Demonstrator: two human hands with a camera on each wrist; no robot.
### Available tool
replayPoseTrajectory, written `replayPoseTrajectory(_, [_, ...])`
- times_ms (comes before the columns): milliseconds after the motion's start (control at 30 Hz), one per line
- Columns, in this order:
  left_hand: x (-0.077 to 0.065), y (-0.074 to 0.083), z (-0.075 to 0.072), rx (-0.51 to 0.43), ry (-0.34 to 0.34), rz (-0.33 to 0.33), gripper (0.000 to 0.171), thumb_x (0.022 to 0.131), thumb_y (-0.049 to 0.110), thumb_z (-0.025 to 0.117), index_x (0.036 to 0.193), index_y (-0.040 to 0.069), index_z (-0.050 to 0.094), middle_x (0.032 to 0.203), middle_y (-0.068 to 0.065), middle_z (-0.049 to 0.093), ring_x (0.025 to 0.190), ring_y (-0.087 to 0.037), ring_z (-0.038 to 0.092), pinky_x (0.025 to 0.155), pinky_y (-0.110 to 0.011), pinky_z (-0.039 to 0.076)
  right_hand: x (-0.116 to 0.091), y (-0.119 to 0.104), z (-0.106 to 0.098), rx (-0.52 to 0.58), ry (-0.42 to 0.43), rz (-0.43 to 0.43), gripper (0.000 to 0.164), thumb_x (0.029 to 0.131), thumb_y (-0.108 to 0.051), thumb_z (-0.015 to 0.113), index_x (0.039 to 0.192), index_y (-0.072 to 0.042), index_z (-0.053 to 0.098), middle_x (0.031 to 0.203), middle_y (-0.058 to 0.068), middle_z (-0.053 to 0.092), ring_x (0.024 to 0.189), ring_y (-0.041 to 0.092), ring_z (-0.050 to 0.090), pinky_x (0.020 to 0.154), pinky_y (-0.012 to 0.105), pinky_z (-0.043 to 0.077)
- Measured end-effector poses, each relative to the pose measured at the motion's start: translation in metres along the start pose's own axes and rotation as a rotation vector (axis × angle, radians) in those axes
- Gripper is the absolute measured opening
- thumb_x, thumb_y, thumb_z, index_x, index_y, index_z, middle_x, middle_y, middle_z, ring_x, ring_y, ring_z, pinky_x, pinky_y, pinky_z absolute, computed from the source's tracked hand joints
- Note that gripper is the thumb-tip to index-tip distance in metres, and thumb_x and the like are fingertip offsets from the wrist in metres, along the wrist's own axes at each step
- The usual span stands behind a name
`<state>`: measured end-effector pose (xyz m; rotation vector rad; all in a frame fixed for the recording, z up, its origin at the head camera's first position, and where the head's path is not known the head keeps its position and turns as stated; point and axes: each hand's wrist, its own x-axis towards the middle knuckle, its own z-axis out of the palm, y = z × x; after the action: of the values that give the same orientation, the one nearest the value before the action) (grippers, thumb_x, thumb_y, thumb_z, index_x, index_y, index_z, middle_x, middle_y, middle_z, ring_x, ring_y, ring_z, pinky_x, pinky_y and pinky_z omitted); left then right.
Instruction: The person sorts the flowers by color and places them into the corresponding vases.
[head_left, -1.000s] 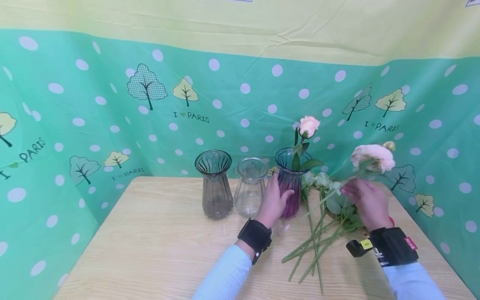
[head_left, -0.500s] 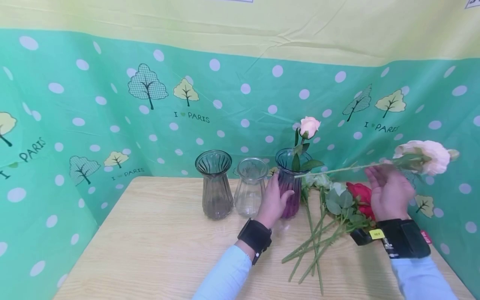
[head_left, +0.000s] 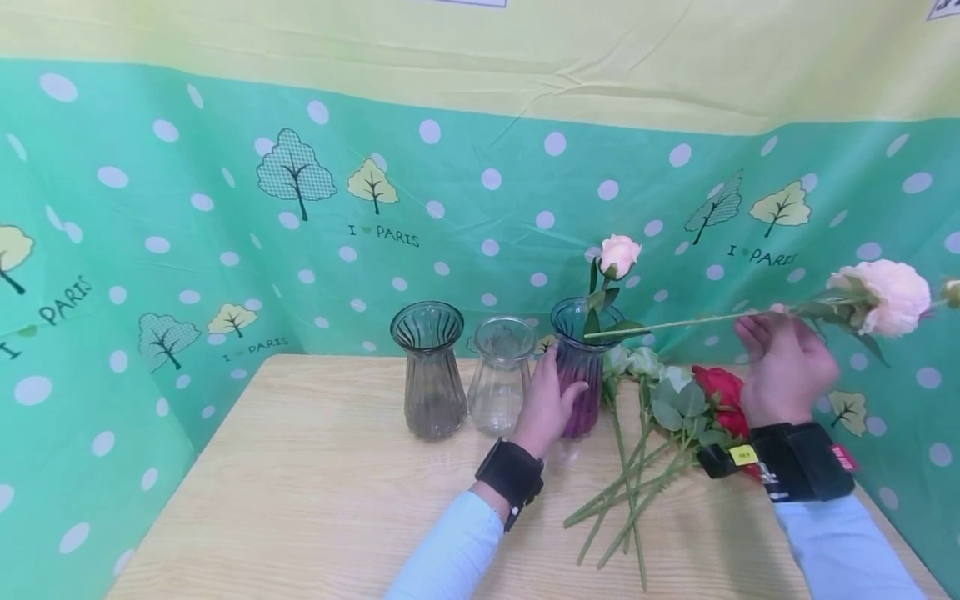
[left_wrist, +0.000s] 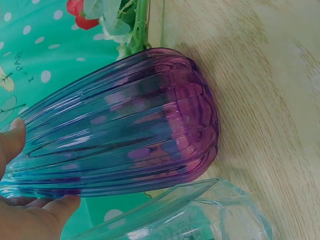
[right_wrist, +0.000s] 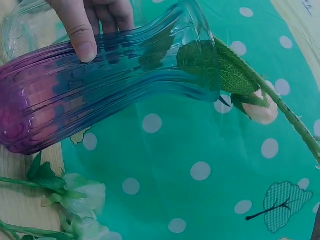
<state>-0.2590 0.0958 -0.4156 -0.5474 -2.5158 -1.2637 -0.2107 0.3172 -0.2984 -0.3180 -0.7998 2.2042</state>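
My left hand (head_left: 546, 404) grips the side of a ribbed glass vase (head_left: 587, 408), blue at the top and purple at the base, which stands upright. A pink rose (head_left: 619, 254) with green leaves rises from its mouth. In my right hand (head_left: 789, 367), the fingers pinch the green stem of a large pale pink flower (head_left: 888, 296). This flower lies nearly level, bloom to the right, its stem tip overlapping the vase's rim. In the right wrist view the stem (right_wrist: 290, 115) runs up to the glass rim. Thumb and fingers of the left hand (left_wrist: 30, 215) flank the vase's narrow part.
A clear vase (head_left: 498, 387) stands just left of the held one, with a grey vase (head_left: 433, 392) beyond it. Right of the held vase lie several green stems (head_left: 633, 483), white flowers (head_left: 643, 362) and a red flower (head_left: 720, 392). A dotted curtain (head_left: 480, 200) hangs behind the table.
The right hand has moved right and up, swinging the pale pink flower's bloom outward. Its stem now reaches left to the vase's rim. The left hand and the vase stay in place.
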Motion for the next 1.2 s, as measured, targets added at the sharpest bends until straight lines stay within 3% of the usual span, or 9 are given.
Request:
replayPoseTrajectory(267, [0.001, -0.001, 0.001, 0.000, -0.001, -0.001, 0.067, 0.091, 0.031, 0.058, 0.141, -0.004, 0.031, 0.139, -0.022, 0.045, 0.130, -0.031, 0.043, 0.109, -0.039, 0.038, -0.007, 0.010, 0.017, -0.104, -0.116, -0.163, 0.024, 0.074, -0.006, 0.078, 0.087, 0.010, 0.064, 0.070, 0.015, 0.067, 0.062, 0.023, 0.068, 0.066, 0.031, 0.060])
replayPoseTrajectory(600, [0.001, 0.000, 0.000, 0.005, 0.004, 0.000, 0.067, 0.090, 0.031, 0.059, 0.140, -0.004, 0.032, 0.138, -0.022, 0.045, 0.130, -0.031, 0.043, 0.109, -0.040, 0.038, -0.014, 0.022, 0.030, -0.184, -0.207, -0.286, 0.021, 0.080, -0.004, 0.071, 0.091, 0.013, 0.063, 0.072, 0.013, 0.066, 0.063, 0.021, 0.068, 0.066, 0.029, 0.059])
replayPoseTrajectory(867, [0.001, 0.002, -0.001, 0.026, 0.003, -0.002, 0.067, 0.090, 0.032, 0.058, 0.140, -0.004, 0.032, 0.138, -0.022, 0.046, 0.129, -0.031, 0.044, 0.110, -0.041, 0.037, -0.011, 0.017, 0.034, -0.223, -0.223, -0.286, 0.012, 0.083, 0.000, 0.067, 0.091, 0.008, 0.065, 0.077, 0.013, 0.068, 0.068, 0.021, 0.068, 0.070, 0.028, 0.059])
replayPoseTrajectory(1200, [0.001, -0.001, 0.002, -0.009, -0.003, -0.017, 0.067, 0.090, 0.031, 0.059, 0.141, -0.003, 0.031, 0.139, -0.021, 0.044, 0.130, -0.031, 0.043, 0.110, -0.040, 0.038, -0.009, 0.022, 0.046, -0.337, -0.320, -0.372, 0.005, 0.083, 0.006, 0.063, 0.087, 0.004, 0.066, 0.071, 0.007, 0.068, 0.062, 0.015, 0.067, 0.066, 0.024, 0.059])
